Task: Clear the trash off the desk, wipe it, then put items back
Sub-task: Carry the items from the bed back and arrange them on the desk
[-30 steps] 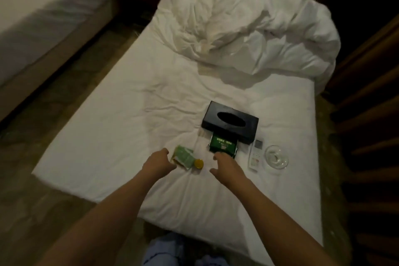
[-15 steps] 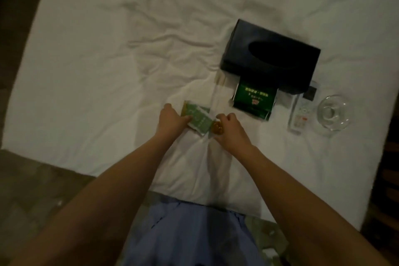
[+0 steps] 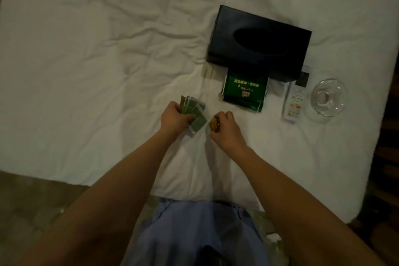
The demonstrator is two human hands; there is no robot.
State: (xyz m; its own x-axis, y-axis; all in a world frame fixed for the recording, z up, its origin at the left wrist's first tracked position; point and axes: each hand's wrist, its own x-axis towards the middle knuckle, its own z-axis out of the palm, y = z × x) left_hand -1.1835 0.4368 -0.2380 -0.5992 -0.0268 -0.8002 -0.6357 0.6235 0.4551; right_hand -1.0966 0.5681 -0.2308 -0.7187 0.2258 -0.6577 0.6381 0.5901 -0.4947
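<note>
Left hand (image 3: 176, 115) grips green packets (image 3: 195, 114), right hand (image 3: 226, 127) pinches yellow cap (image 3: 214, 125), both just above bed (image 3: 86, 60). Tissue box (image 3: 257, 44), green pack (image 3: 245, 90), remote (image 3: 293, 104), glass ashtray (image 3: 327, 99) lie beyond.

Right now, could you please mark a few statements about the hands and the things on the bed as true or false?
1. The left hand grips green packets. True.
2. The right hand is empty. False: it holds a small yellow round thing.
3. The glass dish lies right of the white remote. True.
4. The green pack sits on top of the black tissue box. False: it lies on the sheet, against the box's near side.
</note>
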